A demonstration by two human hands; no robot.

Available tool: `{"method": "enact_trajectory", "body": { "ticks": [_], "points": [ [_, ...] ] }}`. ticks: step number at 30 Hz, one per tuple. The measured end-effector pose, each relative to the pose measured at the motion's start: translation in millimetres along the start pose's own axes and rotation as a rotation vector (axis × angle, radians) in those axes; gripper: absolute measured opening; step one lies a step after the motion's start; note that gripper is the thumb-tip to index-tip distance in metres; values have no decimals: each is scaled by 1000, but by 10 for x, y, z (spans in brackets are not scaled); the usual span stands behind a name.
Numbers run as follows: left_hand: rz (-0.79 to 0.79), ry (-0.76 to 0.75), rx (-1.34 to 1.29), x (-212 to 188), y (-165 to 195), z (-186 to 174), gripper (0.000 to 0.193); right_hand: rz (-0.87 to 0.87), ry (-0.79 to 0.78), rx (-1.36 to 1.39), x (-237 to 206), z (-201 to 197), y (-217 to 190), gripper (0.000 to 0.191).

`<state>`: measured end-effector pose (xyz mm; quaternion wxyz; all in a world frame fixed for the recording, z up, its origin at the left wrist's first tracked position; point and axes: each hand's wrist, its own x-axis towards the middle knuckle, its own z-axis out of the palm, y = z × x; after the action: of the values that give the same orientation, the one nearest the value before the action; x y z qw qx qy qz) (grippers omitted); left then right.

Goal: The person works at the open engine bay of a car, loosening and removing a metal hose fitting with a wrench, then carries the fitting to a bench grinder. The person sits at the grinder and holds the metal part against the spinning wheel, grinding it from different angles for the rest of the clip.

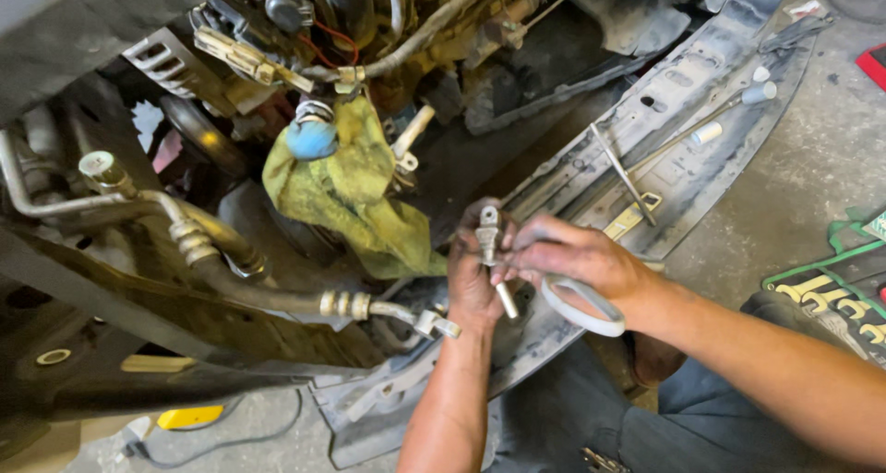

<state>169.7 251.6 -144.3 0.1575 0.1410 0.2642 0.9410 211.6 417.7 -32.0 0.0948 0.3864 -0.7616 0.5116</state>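
Your left hand (472, 279) grips the metal pipe fitting (490, 251); your right hand (572, 259) pinches it too, seemingly carrying a white ring (583, 305).

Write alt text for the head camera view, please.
Two greasy hands, left hand and right hand, hold a small metal fitting beside an open car engine bay. A yellow rag hangs among hoses.

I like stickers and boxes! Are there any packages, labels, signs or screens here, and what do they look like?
Wrench holder: bottom right on the floor, a dark tray with green edging and yellow markings beside the wrenches.
Red flat thing: top right edge on the floor, only a corner shows, so its kind is unclear.
No screens or signs in view.
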Motion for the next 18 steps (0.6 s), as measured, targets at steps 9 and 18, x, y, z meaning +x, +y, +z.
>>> {"method": "enact_trajectory", "body": {
  "ticks": [9, 18],
  "points": [
    [22, -28, -37, 11, 25, -12, 65, -11, 136, -74, -38, 89, -11, 18],
    [-4, 0, -17, -12, 5, -50, 63, -37, 56, -4, -25, 97, 104, 23]
  ]
}}
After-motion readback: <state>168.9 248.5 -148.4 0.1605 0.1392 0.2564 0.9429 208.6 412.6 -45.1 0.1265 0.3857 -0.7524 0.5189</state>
